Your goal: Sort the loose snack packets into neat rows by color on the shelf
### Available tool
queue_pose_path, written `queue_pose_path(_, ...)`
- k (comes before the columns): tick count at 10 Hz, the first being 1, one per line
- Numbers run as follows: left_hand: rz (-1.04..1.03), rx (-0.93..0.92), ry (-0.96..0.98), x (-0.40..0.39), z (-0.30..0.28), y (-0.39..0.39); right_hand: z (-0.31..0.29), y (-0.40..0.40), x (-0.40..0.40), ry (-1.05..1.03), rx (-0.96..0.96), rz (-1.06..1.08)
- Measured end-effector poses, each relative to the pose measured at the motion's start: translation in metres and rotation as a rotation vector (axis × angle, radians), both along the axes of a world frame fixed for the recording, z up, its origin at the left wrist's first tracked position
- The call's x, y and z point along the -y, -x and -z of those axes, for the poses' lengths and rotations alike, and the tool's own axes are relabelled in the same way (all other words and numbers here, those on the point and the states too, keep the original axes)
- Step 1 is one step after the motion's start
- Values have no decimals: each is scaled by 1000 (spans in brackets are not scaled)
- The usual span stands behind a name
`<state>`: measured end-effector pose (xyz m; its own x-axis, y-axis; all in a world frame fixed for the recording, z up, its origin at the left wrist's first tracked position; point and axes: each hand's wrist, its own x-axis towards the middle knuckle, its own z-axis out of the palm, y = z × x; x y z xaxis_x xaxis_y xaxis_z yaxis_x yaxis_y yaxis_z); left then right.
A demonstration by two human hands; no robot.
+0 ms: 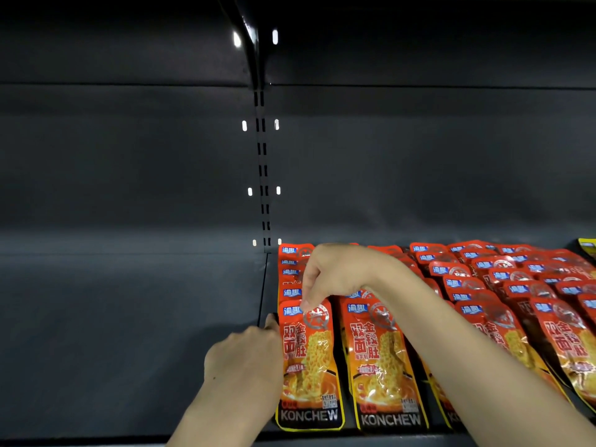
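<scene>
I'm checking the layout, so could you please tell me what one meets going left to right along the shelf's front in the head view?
Bare dark shelf → left hand → front packet of the leftmost red row → front packet of the second row → right forearm → further red rows.

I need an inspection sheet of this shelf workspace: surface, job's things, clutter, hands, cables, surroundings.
Surface: dark grey metal shelf, left bay bare.
Job's things: glossy red-orange snack packets in overlapping rows on right bay.
Clutter: one yellow-edged dark packet at far right.
Hands: left hand touches left edge of front-left packet; right hand pinches its top.
Cables: nothing seen.
Surroundings: slotted black upright, dark back panel.
</scene>
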<state>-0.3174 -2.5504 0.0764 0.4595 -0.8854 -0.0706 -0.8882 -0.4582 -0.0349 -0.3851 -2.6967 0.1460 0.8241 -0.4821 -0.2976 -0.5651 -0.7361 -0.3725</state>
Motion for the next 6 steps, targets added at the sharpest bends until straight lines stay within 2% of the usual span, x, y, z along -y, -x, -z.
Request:
queue_pose_path(4, 16, 25, -17, 1, 5, -1, 0, 2, -1, 1, 3, -9)
queue_pose_path(5, 35, 5, 37, -1, 5, -2, -1, 3, -4, 26, 10, 14)
queue_pose_path(6, 28, -95, 148, -5, 1, -11, -9, 9, -5, 44, 102, 96)
